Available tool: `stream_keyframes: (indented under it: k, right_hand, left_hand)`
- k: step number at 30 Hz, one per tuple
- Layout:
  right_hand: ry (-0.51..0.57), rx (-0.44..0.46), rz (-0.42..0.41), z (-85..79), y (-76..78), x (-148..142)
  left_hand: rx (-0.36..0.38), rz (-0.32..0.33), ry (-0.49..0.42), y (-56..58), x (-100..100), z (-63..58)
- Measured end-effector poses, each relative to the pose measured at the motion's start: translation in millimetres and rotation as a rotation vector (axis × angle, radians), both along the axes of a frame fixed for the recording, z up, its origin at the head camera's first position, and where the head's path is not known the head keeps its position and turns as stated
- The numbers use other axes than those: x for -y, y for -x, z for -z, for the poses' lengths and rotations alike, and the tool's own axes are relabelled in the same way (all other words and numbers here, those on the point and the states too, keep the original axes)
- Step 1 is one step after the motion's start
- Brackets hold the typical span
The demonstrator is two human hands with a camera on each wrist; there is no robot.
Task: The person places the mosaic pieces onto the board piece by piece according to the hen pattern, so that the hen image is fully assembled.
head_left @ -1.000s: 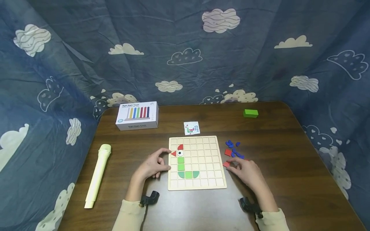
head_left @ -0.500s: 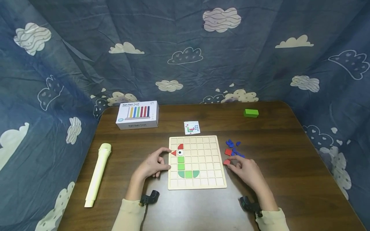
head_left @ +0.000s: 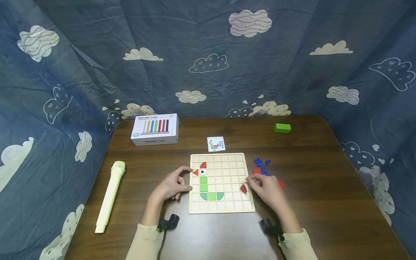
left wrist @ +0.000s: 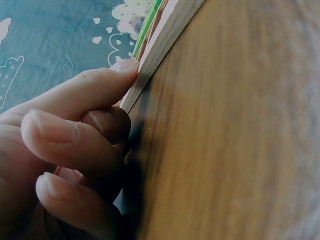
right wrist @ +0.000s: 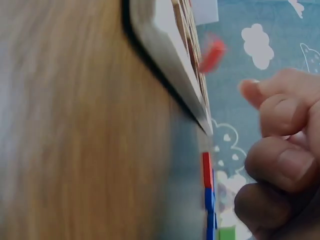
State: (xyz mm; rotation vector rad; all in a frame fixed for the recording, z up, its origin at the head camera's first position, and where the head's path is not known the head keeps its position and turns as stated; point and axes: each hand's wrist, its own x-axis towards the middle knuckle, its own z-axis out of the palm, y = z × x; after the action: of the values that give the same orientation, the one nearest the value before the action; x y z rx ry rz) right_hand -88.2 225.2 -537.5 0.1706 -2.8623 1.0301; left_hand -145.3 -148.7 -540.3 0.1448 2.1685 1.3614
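A pale wooden grid board (head_left: 224,209) lies on the table, with red, green and eye-marked tiles forming a bird-like figure. At its left edge, my left hand (head_left: 170,185) touches the rim with thumb and index fingertip, the other fingers bent under. In the left wrist view, a fingertip of the left hand (left wrist: 85,135) meets the board's wooden side (left wrist: 165,47). Past the right rim, my right hand (head_left: 268,189) has thumb and index together and the other fingers curled. A tilted red tile (head_left: 243,188) is apart from these fingers, blurred in the air in the right wrist view.
Blue pieces (head_left: 259,161) and red tiles (head_left: 281,184) lie right of the board, partly behind the hand. Behind it are a pattern card (head_left: 216,144), a white box (head_left: 154,130) and a green block (head_left: 282,128). A cream tube-like object (head_left: 110,198) lies left.
My right hand has moved left to the board's right edge. The red tile it pinched is out of its fingers and tilted over the board. My left hand stays put.
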Motion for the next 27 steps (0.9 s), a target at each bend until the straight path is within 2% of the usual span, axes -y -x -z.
stream_keyframes:
  k: [3, 7, 11, 14, 21, 27]
  right_hand:
    - [-0.003, 0.012, -0.011, 2.5, 2.1, 2]
    - [0.014, 0.083, -0.018, -0.2, 0.9, -1]
    - [-0.001, 0.178, -0.084, -2.8, -5.9, -7]
    - [-0.049, 0.209, -0.139, -2.0, -10.1, -8]
    - [-0.122, 0.169, -0.13, 2.6, -11.7, -3]
    - [-0.141, 0.12, -0.104, 5.1, -12.2, 6]
  left_hand:
    - [-0.008, 0.004, -0.006, 0.7, 0, -1.0]
    - [-0.015, 0.01, -0.018, 3.4, -1, -4.1]
    - [-0.007, 0.011, -0.017, 4.6, 0, -5.2]
    - [-0.005, 0.009, -0.014, 4.3, 0, -4.6]
    - [-0.003, 0.004, 0.004, 1.6, -1, -3.1]
    - [0.004, 0.001, 0.01, 0.0, -1, -2.8]
